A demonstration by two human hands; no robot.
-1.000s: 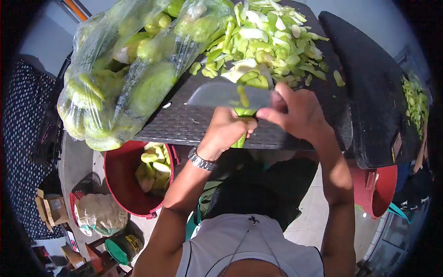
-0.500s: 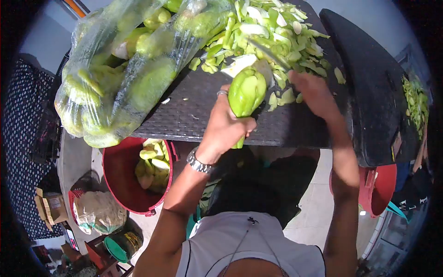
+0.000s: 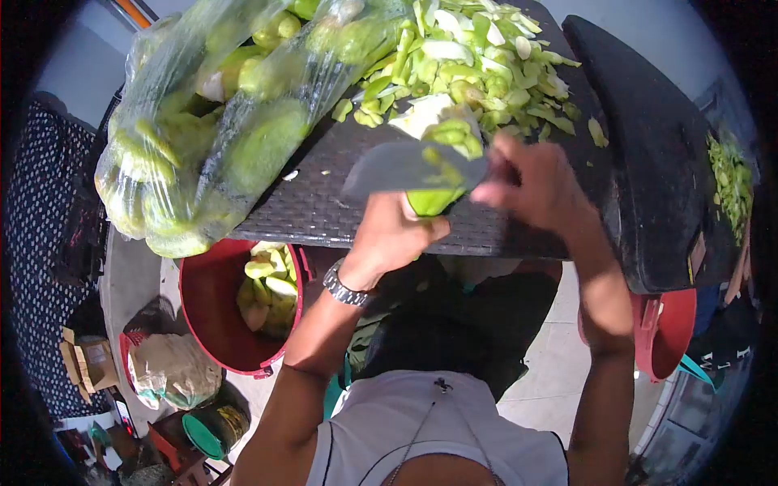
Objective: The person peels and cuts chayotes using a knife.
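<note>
A green chayote-like vegetable (image 3: 434, 202) is gripped in my left hand (image 3: 397, 232), just above the near edge of the woven black table (image 3: 300, 212). My right hand (image 3: 539, 182) is closed round the handle of a wide-bladed knife (image 3: 389, 168). The blade, blurred, lies across the vegetable and points left, hiding part of it. Bits of green peel show on the blade. Behind the hands, a heap of green peelings (image 3: 486, 73) covers the back of the table.
A clear plastic bag (image 3: 219, 146) of green vegetables lies on the left of the table. Below it stands a red bucket (image 3: 198, 312) with pale pieces inside. A dark board or tabletop (image 3: 648, 162) is at the right, above another red bucket (image 3: 677, 332).
Half a second ago the knife was up and right, away from the vegetable; my right hand has brought it back left across it. My left hand keeps its hold.
</note>
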